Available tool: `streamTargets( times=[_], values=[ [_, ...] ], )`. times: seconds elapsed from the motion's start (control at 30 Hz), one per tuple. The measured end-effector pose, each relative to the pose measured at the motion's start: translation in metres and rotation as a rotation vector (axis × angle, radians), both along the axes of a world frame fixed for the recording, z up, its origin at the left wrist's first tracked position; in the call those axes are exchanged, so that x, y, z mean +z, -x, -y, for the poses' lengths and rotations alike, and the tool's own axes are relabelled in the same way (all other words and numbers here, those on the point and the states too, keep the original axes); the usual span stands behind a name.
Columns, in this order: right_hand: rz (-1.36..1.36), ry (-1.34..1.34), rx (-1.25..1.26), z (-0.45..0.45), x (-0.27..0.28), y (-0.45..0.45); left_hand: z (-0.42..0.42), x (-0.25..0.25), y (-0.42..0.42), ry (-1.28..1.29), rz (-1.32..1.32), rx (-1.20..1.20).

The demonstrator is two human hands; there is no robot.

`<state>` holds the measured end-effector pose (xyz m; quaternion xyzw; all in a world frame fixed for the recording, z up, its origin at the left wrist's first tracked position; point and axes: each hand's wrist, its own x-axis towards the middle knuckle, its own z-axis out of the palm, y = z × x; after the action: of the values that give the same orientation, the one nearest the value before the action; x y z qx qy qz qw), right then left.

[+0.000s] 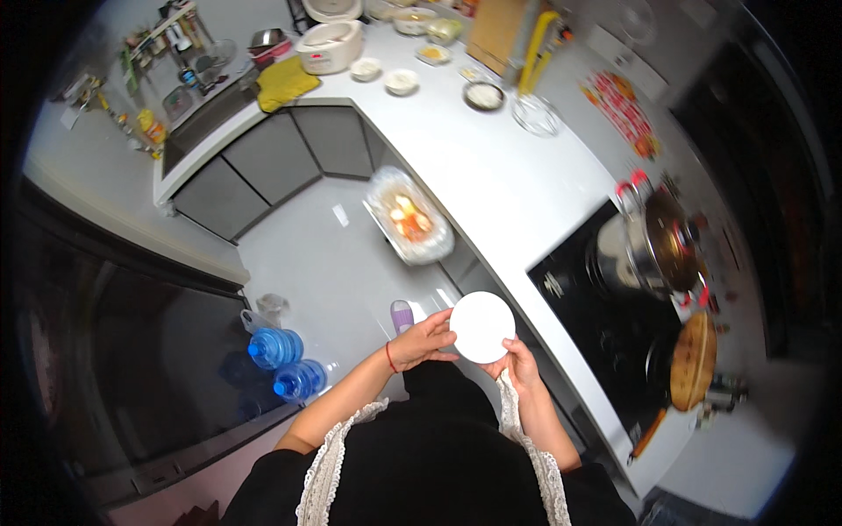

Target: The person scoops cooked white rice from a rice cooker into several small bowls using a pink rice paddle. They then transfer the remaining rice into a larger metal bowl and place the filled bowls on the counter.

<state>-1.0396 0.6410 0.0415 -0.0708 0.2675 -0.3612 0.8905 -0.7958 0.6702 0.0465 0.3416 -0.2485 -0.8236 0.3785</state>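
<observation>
A round white plate or shallow dish (482,327) is held in front of my body at about waist height. My right hand (516,365) grips it at the lower right, with the thumb over the rim and the fingers beneath. At its left edge is my left hand (421,338), fingers spread and tips close to the rim. Whether the left fingers bear any of its weight is hidden. A red cord circles my left wrist. No food shows on the white surface.
Along my right runs a white counter (454,164) with a black cooktop (566,283), a steel pot (631,253) and a wooden lid (693,361). A plastic-lined bin (411,217) stands on the floor ahead. Blue water jugs (276,347) stand at left. Small bowls (401,81) line the far counter.
</observation>
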Motion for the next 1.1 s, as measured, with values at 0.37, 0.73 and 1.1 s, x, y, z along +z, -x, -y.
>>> streamTargets(
  times=[0.37,0.73,1.1],
  values=[
    [-0.022,0.352,0.73,0.244,0.033,-0.344,0.094,0.053,-0.295,0.005,0.0,0.713],
    [-1.422,1.893,-0.046,0.594,0.062,-0.649,0.188,0.043,-0.581,0.109,-0.091,1.149],
    [-1.632,2.077,0.512,0.769,0.054,-0.781,0.418,0.078,-0.754,0.109,-0.146,0.956]
  ],
)
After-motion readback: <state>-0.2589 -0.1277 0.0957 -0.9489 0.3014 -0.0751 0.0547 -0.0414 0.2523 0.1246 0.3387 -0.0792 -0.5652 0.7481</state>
